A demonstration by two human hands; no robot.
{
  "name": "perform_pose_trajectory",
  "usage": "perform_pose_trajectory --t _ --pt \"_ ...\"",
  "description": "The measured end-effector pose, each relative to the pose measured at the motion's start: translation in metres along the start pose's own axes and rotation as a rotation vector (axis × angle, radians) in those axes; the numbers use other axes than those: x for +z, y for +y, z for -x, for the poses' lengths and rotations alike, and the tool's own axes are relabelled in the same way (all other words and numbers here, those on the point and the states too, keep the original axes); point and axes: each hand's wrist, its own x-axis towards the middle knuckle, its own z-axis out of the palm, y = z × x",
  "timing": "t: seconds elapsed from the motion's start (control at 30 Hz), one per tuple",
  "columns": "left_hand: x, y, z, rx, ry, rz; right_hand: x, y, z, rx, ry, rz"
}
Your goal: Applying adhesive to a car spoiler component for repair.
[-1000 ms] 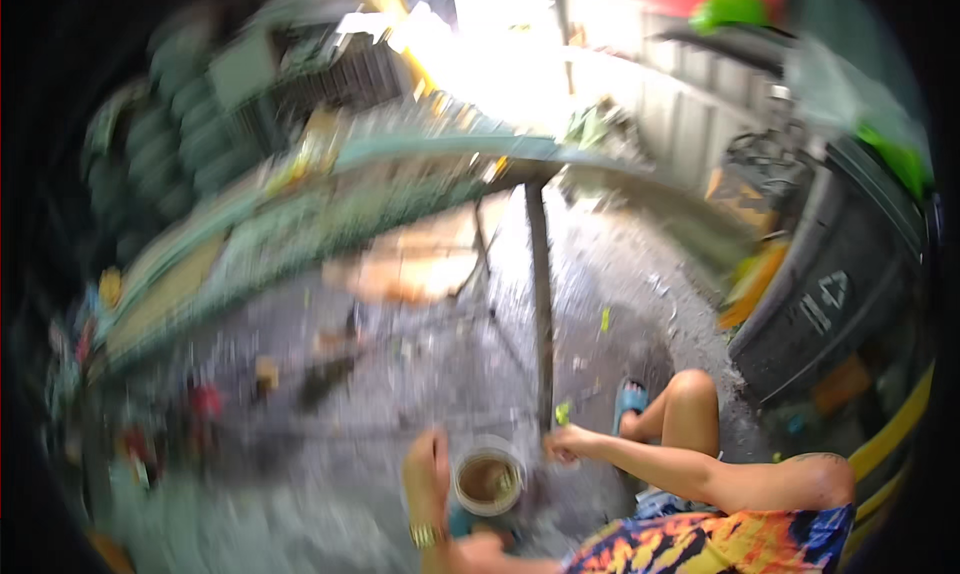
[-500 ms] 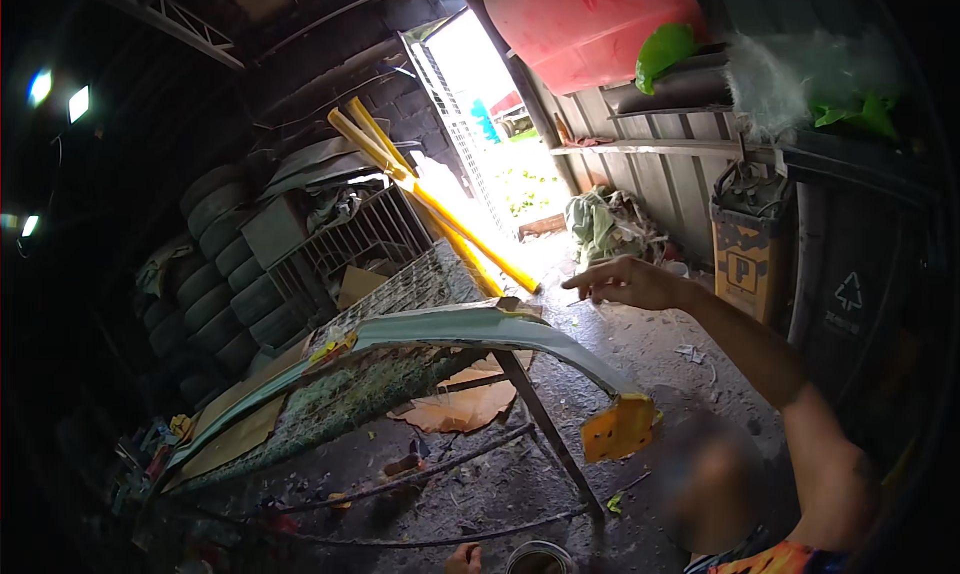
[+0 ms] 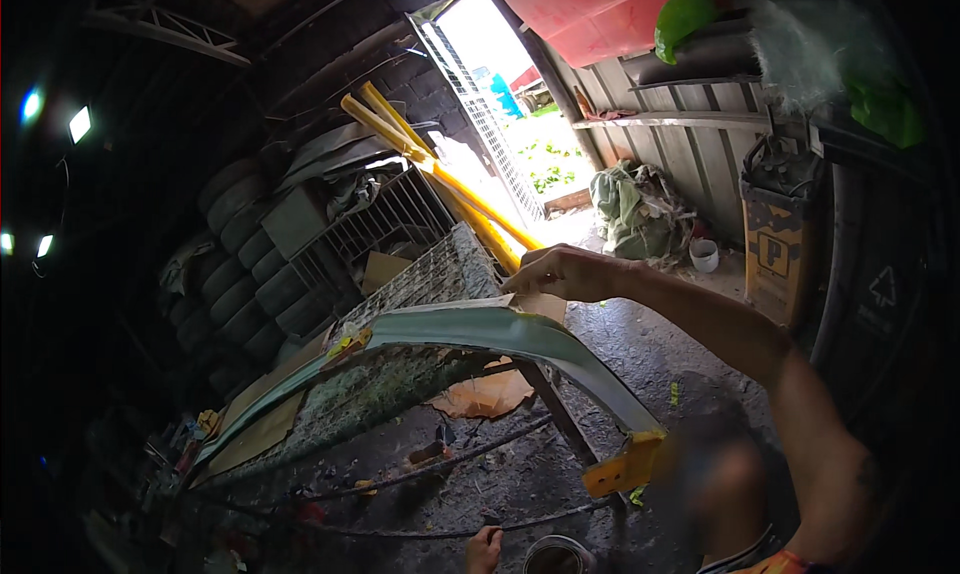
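A long, curved pale green panel [image 3: 455, 329], shaped like a vehicle bumper, lies across a stand in front of me. Its right end carries a yellow plate with holes [image 3: 622, 471]. My right hand [image 3: 572, 274] is at the panel's upper edge, beside a brown cardboard-like strip [image 3: 545, 306]. Its fingers are bent and closed, and whatever is between the fingertips is too small to tell. At the bottom edge my left hand [image 3: 485, 551] is closed, with a small dark piece [image 3: 490, 521] showing at its fingertips. An open round can [image 3: 558, 554] stands just right of it.
Under the panel are a wire-mesh top [image 3: 430, 274] and dark metal stand legs [image 3: 560, 414]. Yellow poles [image 3: 440, 179] lean behind. Stacked tyres [image 3: 240, 274] stand at left. At right are a cloth heap [image 3: 635, 209], a white bucket [image 3: 704, 255] and a yellow-and-black bin [image 3: 775, 249].
My right hand has moved left and come to the panel's upper edge, its fingers bending closed. My left hand has risen a little further into view. The whole view has shifted slightly.
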Motion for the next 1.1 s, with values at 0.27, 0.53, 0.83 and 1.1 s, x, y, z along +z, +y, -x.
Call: perform_pose_trajectory --t 0.27,0.53,0.83,1.1 --pt "0.005 0.006 -0.006 0.075 -0.013 0.092 0.022 -0.002 0.017 0.152 0.067 -0.248" --pt "0.01 0.007 -0.01 0.098 0.033 0.168 0.012 -0.003 0.01 0.058 0.047 -0.378" --pt "0.026 -0.031 -0.02 0.155 0.003 0.056 -0.003 -0.002 -0.02 -0.132 -0.102 0.253" --pt "0.012 0.0 -0.007 0.154 0.006 0.148 -0.012 -0.005 -0.021 -0.185 -0.172 0.228"
